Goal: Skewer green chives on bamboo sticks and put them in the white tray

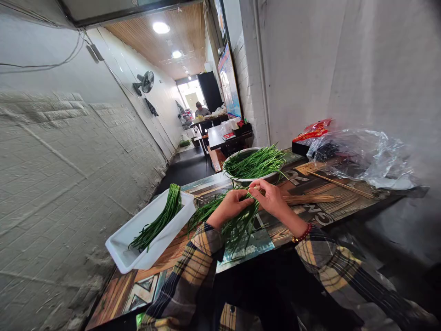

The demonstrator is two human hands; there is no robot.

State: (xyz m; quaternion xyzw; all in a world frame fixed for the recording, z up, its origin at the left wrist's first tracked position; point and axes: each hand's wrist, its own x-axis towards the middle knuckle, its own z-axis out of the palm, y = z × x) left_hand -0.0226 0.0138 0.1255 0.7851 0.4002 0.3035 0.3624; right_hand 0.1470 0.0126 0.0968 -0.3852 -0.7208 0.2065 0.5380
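Long green garlic chives (240, 227) hang between my two hands over the wood-patterned table (179, 248). My left hand (234, 204) is closed around the bunch near its cut ends. At the pale tips, my right hand (268, 195) pinches with thumb and finger; its fingers partly cover what they hold, which seems to be the chive ends. Just beyond my hands stands a round bowl (253, 180) heaped with loose chives (255, 162). To the left, a white plastic tray (120, 257) holds a neat bundle of chives (163, 220) with skewer ends poking over its rim.
Thin wooden skewers (310, 199) lie right of my hands, with more skewers (341, 184) farther right. A clear plastic bag (372, 156) and a red packet (314, 130) sit at the table's right end. A person (201, 110) is at a far table. A brick wall (69, 184) runs along the left.
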